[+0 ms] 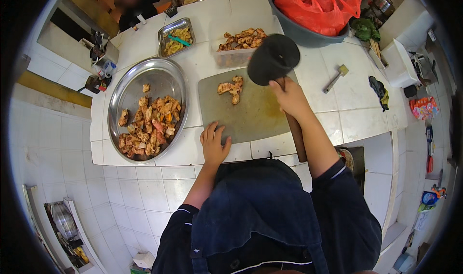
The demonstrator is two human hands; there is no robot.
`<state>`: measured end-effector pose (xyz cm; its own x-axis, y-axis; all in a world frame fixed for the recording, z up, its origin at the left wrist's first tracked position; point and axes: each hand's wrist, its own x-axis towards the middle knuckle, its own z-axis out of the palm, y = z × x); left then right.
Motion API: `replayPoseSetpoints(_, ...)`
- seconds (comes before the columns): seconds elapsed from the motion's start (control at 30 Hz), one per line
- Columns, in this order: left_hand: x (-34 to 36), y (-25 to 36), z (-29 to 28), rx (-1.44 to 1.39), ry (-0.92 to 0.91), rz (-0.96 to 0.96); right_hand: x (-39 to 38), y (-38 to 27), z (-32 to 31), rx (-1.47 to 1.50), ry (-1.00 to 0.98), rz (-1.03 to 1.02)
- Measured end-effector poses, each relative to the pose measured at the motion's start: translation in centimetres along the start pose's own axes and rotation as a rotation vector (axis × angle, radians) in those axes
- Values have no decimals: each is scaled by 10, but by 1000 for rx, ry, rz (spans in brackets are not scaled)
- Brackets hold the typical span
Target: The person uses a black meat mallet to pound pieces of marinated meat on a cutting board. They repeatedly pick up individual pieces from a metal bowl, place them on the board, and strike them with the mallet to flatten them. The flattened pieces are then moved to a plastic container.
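Note:
My right hand point(292, 98) grips a long dark wooden handle of a tool with a broad, rounded black head point(273, 59), held above the upper right part of the greenish-grey cutting board point(255, 120). A browned piece of meat point(230, 88) lies on the board, just left of the black head. My left hand point(217, 148) rests with its fingers apart at the board's lower left edge. To its left is an oval steel tray point(115, 110) heaped with browned meat pieces point(144, 129).
Behind are a small steel tray point(163, 30) with yellowish food, a clear plastic tub point(226, 59) of meat and a grey basin point(313, 40) with red bags. A small hammer-like tool point(336, 77) lies right on the tiled counter point(357, 120). Another person point(132, 9) is at the back left.

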<state>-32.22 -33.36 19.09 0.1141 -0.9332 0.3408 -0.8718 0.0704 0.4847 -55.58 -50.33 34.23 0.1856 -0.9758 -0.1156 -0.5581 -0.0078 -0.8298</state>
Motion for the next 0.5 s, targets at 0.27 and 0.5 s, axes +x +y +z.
replayPoseSetpoints(0.27,32,13,3,10,-67,-115,-51,92,32,-448,34,-8)
replayPoseSetpoints(0.5,134,19,19,22,-25,0,-52,57,37,-460,47,45)
